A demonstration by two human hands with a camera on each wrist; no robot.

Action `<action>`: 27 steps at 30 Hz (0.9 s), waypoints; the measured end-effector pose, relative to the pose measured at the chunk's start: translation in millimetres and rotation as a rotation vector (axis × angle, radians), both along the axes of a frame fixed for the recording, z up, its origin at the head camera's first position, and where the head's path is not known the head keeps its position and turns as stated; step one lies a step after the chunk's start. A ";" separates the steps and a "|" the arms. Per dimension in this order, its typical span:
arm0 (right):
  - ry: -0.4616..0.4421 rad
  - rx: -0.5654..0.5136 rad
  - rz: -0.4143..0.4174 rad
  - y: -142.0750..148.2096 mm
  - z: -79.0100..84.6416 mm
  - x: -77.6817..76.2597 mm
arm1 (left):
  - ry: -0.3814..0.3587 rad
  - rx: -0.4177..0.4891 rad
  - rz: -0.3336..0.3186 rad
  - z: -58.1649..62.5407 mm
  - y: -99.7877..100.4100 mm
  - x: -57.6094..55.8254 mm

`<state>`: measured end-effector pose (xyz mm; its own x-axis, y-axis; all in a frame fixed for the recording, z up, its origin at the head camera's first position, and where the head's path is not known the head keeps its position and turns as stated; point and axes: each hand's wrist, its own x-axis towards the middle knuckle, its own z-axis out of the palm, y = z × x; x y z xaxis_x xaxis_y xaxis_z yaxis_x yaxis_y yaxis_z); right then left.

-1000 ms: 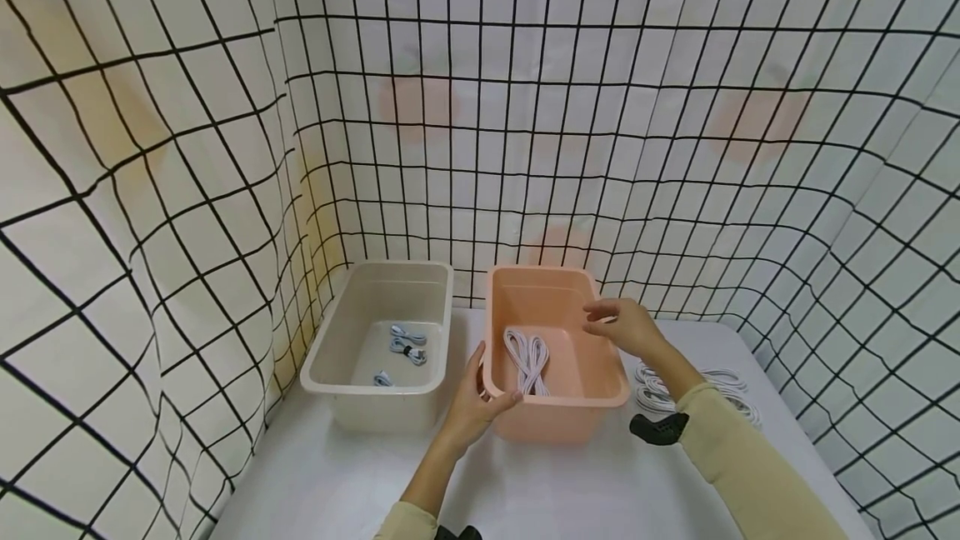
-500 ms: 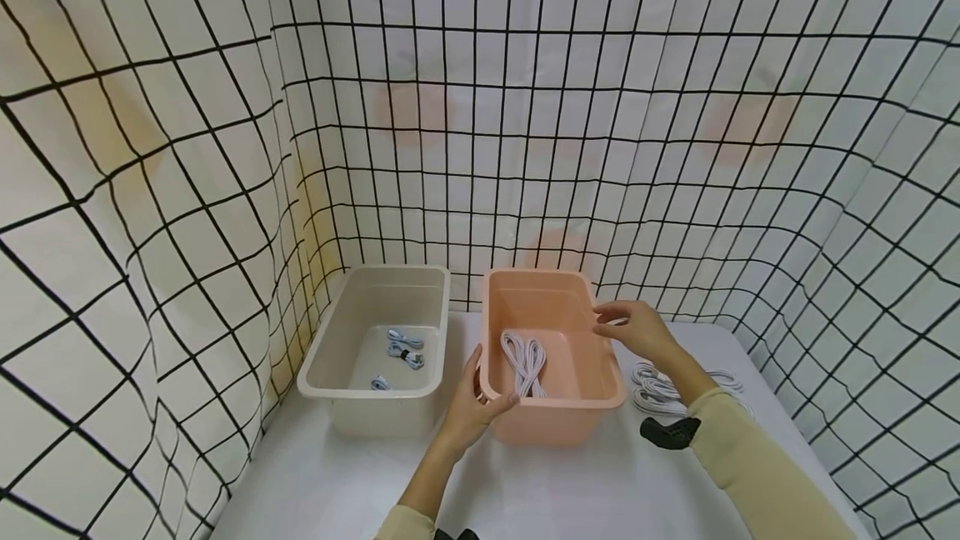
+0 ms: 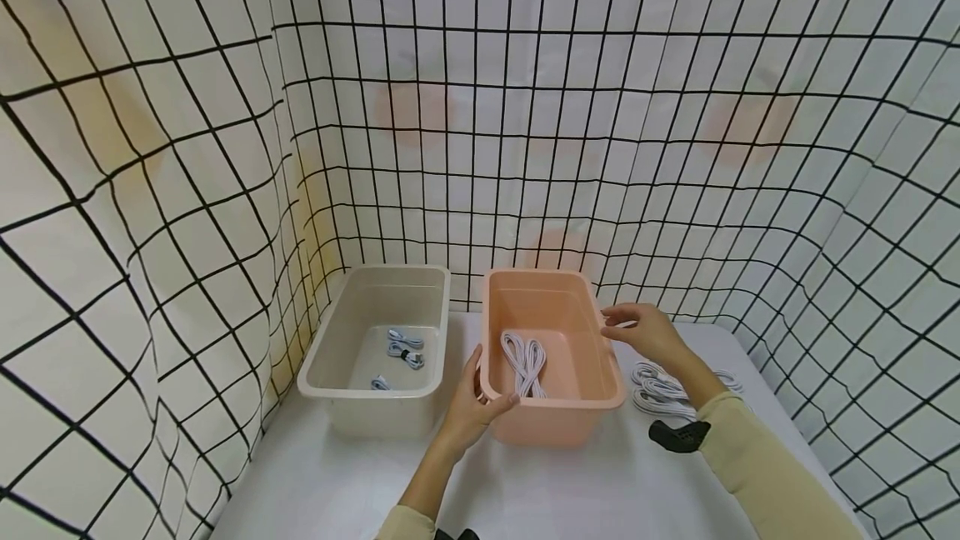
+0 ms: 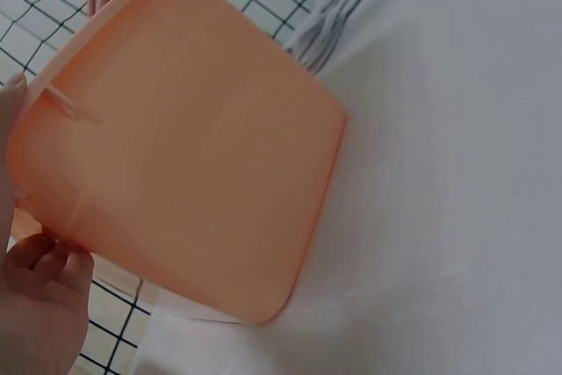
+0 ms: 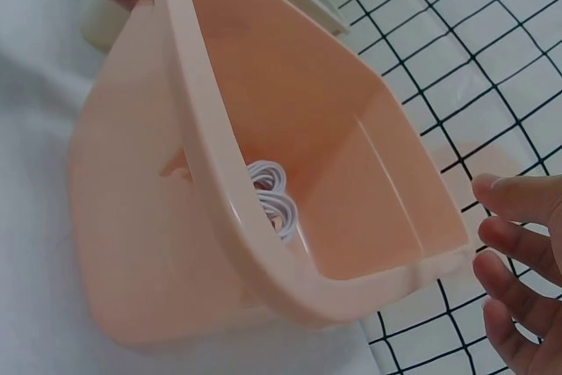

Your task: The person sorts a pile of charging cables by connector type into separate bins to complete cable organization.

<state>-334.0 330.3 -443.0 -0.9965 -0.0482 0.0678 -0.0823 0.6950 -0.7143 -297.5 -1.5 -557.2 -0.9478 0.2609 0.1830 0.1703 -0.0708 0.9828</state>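
Note:
My left hand (image 3: 467, 417) holds the near left corner of a peach plastic bin (image 3: 551, 425), its thumb over the rim. In the left wrist view, bent fingers (image 4: 54, 263) sit against the bin's side below the rim. A folded bundle of white cable (image 3: 527, 363) lies inside, towards the bin's near left. My right hand (image 3: 651, 335) hovers at the right rim with its fingers loosely bent, holding nothing. From the right wrist, the fingertips (image 5: 496, 233) appear close to the rim but apart from it.
Left of the peach bin stands a cream bin (image 3: 367, 417) containing small pale blue cable bundles (image 3: 406, 354). More coiled white cables (image 3: 658, 397) lie on the white table (image 3: 555, 494) at right, partly behind the right forearm. Black netting (image 3: 480, 198) encloses the back and sides.
My right hand has drawn back rightward, from above the peach bin's inside to its right rim. The left hand keeps its hold on the corner. The view has shifted slightly.

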 end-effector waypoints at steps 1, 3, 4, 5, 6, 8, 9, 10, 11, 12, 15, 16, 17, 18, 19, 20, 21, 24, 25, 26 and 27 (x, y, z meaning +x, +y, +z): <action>-0.001 0.004 0.000 0.6 -0.1 0.3 | -0.001 -0.001 0.001 0.2 0.1 0.2; 0.001 0.012 0.001 2.4 -0.5 1.2 | 0.000 -0.005 0.003 0.2 0.4 0.3; 0.003 0.013 -0.001 3.3 -1.0 1.2 | -0.001 -0.006 0.005 0.3 0.5 0.4; 0.002 0.011 -0.002 4.4 -1.6 1.3 | -0.001 -0.008 0.006 0.2 0.6 0.4; 0.002 0.010 -0.005 5.4 -2.0 1.6 | -0.001 -0.010 0.007 0.2 0.7 0.4; 0.004 0.010 -0.003 8.1 -3.1 2.4 | -0.001 -0.011 0.008 0.2 0.8 0.4; 0.006 0.011 0.003 9.5 -3.6 2.8 | -0.002 -0.010 0.007 0.3 0.9 0.5; 0.003 0.005 -0.003 10.3 -4.2 2.8 | -0.002 -0.010 0.006 0.4 0.8 0.5; 0.001 0.003 0.000 11.4 -4.6 3.4 | -0.003 -0.010 0.005 0.4 0.7 0.4; -0.001 0.002 -0.002 12.3 -5.0 3.9 | -0.002 -0.009 0.004 0.5 0.6 0.4; -0.001 -0.004 0.001 15.9 -6.2 5.3 | -0.003 -0.010 0.002 0.7 0.7 -0.1; 0.001 -0.006 0.001 17.2 -6.8 5.9 | -0.003 -0.009 0.002 0.6 0.7 -0.2; 0.003 -0.006 0.003 18.5 -7.5 6.6 | -0.003 -0.011 0.003 0.3 0.7 -0.4; 0.005 -0.003 0.002 19.8 -8.5 6.9 | -0.002 -0.011 0.004 0.1 0.7 -0.6; 0.010 0.000 0.006 21.2 -9.4 7.5 | -0.002 -0.012 0.004 -0.3 0.8 -0.8; 0.015 0.006 0.011 22.8 -10.3 8.1 | 0.000 -0.012 0.005 -0.6 0.8 -1.0; 0.017 0.010 0.014 24.3 -11.3 8.7 | 0.002 -0.012 0.005 -0.7 0.9 -1.2; 0.023 0.033 0.024 29.6 -14.8 10.3 | 0.002 -0.013 0.006 -1.3 0.9 -1.6; 0.024 0.040 0.029 31.5 -15.9 11.4 | 0.001 -0.014 0.007 -1.6 0.9 -1.7; 0.026 0.048 0.033 34.0 -17.9 12.1 | 0.000 -0.013 0.008 -1.2 0.9 -1.4; 0.022 0.050 0.029 36.4 -19.8 12.8 | -0.001 -0.013 0.009 -1.3 1.0 -1.4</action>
<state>-321.2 366.7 -462.8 -0.9929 -0.0813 0.0869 -0.1187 0.7266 -0.6767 -298.9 -0.4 -558.5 -0.9503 0.2547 0.1789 0.1702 -0.0560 0.9838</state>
